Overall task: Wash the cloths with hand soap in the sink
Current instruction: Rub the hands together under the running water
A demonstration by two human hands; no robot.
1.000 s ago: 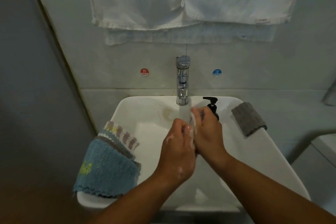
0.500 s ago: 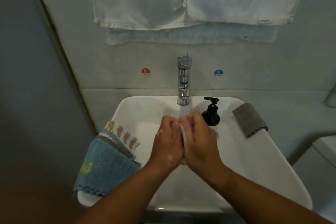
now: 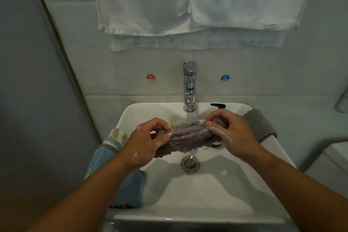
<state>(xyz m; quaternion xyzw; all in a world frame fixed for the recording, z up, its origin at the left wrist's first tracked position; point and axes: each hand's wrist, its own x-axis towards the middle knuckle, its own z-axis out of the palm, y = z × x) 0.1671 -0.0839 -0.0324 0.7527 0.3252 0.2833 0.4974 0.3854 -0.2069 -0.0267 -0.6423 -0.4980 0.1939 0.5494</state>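
Note:
A wet purple-grey cloth point(image 3: 188, 135) is stretched between both hands under the running tap point(image 3: 189, 88), above the white sink point(image 3: 197, 190). My left hand point(image 3: 148, 143) pinches its left end, with soap foam on the fingers. My right hand point(image 3: 229, 133) grips its right end, also foamy. The black soap pump point(image 3: 218, 106) peeks out behind my right hand. A blue cloth point(image 3: 105, 158) with a striped one point(image 3: 116, 135) on it lies over the sink's left rim. A grey cloth point(image 3: 261, 124) lies on the right rim.
White towels point(image 3: 188, 0) hang on the wall above the tap. Red hot point(image 3: 150, 78) and blue cold point(image 3: 224, 78) stickers flank it. The drain plug point(image 3: 190, 163) sits in the basin's middle. A grey wall closes off the left; a white fixture point(image 3: 331, 164) stands at the right.
My hands were pressed together rubbing under the water. They have moved apart and now stretch the cloth out sideways between them. The view has tilted slightly down toward the basin.

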